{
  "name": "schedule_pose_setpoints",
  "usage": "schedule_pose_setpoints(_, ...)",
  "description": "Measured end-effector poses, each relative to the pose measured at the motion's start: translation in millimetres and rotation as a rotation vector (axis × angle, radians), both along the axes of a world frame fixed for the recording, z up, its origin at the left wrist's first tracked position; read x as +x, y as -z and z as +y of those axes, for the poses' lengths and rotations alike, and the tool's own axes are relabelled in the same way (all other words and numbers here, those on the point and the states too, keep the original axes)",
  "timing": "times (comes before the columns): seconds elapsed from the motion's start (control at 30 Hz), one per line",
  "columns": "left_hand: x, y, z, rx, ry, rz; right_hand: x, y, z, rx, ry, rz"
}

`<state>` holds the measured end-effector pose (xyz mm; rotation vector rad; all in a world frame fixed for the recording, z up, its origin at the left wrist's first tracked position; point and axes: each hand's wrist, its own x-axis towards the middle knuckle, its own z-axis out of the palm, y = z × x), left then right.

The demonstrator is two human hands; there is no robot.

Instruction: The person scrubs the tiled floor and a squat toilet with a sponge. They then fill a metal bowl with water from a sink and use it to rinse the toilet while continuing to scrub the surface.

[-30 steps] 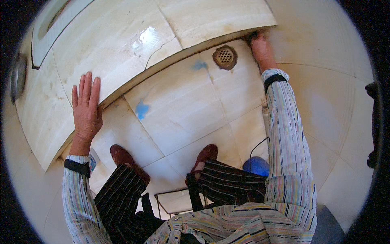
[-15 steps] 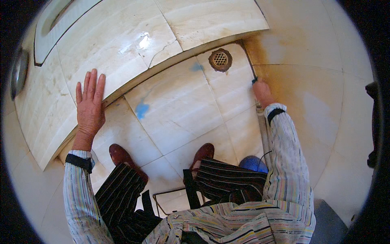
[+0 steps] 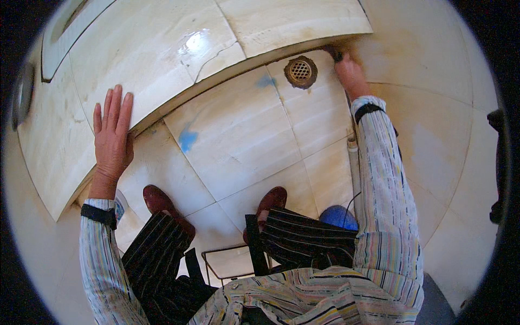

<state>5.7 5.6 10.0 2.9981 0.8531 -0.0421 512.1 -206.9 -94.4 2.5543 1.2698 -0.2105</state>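
My left hand [image 3: 112, 130] lies flat with its fingers stretched out on the tiled ledge [image 3: 157, 81], close to its front edge. At the far right corner, where ledge, floor and stained wall meet, my right hand [image 3: 353, 77] is closed in a fist. A small dark thing [image 3: 337, 56] pokes out beyond its fingers against the corner; most of it is hidden, so its kind does not show. Just left of that fist, a round floor drain [image 3: 301, 72] with a rusty rim is set in the tiles.
Brown stains mark the tiled wall [image 3: 428, 103] on the right. A pale pipe [image 3: 353, 157] runs along its foot, near a blue rounded object [image 3: 339, 216]. My dark red shoes [image 3: 272, 199] rest on the floor tiles. A metal round object [image 3: 23, 97] is at the far left.
My right hand has moved away from me along the foot of the wall, into the corner beside the drain. My left hand remains flat on the ledge.
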Motion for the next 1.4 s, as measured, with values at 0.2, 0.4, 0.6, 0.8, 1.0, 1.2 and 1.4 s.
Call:
schedule_pose_setpoints(0.2,0,4,3,-0.027,-0.02,-0.004,-12,-13,-28,-0.27,-0.088,0.013)
schedule_pose_setpoints(0.4,-4,5,0,0.036,-0.013,-0.008,20,-43,16,-0.03,-0.312,-0.062)
schedule_pose_setpoints(0.6,-10,5,1,0.007,-0.006,0.0,2,-13,-53,-0.255,-0.283,0.048)
schedule_pose_setpoints(0.8,-9,7,2,0.01,-0.026,-0.014,-9,-76,-45,0.189,0.243,0.057)
schedule_pose_setpoints(1.0,-7,7,3,0.023,-0.033,0.013,15,-227,9,0.255,-0.354,-0.499)
schedule_pose_setpoints(1.2,-3,2,3,-0.006,-0.03,0.026,26,-153,8,0.19,-0.385,-0.437)
schedule_pose_setpoints(1.4,0,0,2,0.005,-0.037,0.049,17,-27,13,0.102,-0.086,-0.155)
